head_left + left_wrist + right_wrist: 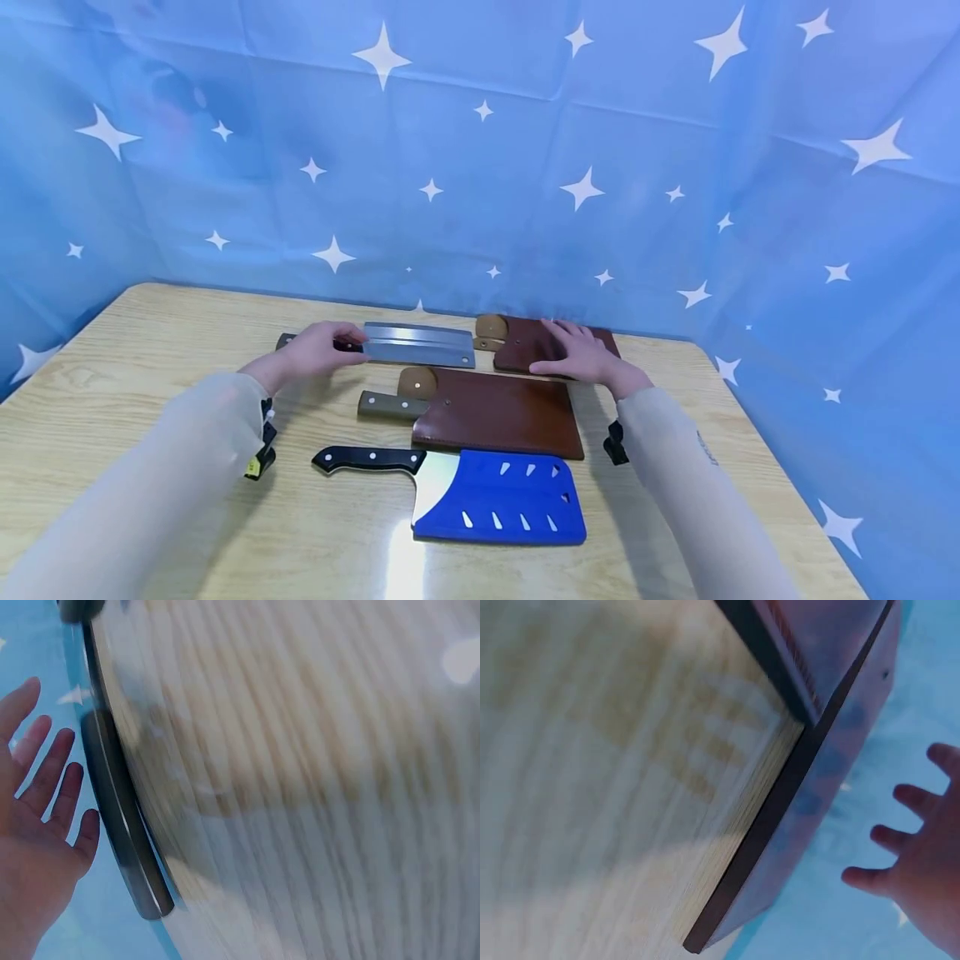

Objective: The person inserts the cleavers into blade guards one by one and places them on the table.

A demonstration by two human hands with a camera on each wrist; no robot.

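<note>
At the back left of the table lies a bare cleaver [418, 345] with a broad steel blade. My left hand [321, 348] hovers over its dark handle [124, 817]; in the left wrist view the fingers are spread loosely beside it. Right of the blade is a brown leather sheath [517, 346] with a tan strap. Above this sheath, my right hand [581, 354] reaches with its fingers spread, overlapping it in the head view. The right wrist view shows those fingers [892, 838] held apart from the sheath's edge.
Nearer on the wooden table [225, 333] lies another cleaver with an olive handle [390, 406] in a brown leather sheath [498, 412]. In front is a black-handled cleaver [371, 457] in a blue slotted guard [502, 500]. A blue star-patterned curtain [480, 150] hangs behind.
</note>
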